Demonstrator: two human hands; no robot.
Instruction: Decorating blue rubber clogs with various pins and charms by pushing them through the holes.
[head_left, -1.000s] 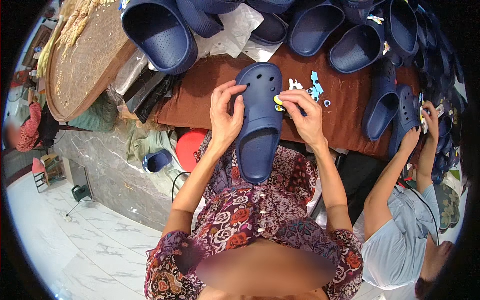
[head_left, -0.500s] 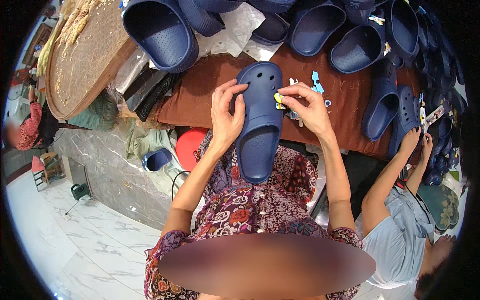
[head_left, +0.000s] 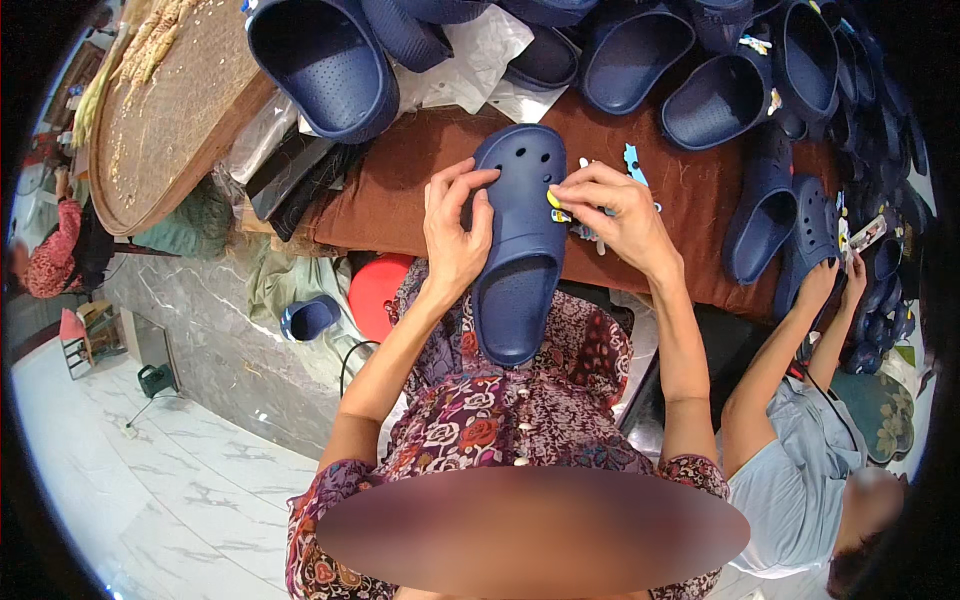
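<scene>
A navy foam clog lies in front of me, its holed toe pointing away and its open heel toward my lap. My left hand grips its left side, fingertips near the holes and thumb against the upper. Between thumb and forefinger, my right hand pinches a small yellow shoe charm at the clog's right edge. Just below that, another small charm shows against the clog's edge. Loose blue and white charms lie on the brown cloth behind my right hand, which partly hides them.
Many navy clogs crowd the far side and right of the brown cloth. At far left rests a round woven tray. A red stool stands below the table edge. On the right, another person's hands work at a clog.
My right hand has shifted slightly left and turned, so the yellow charm now shows more edge-on against the clog. My left hand and the clog have barely moved.
</scene>
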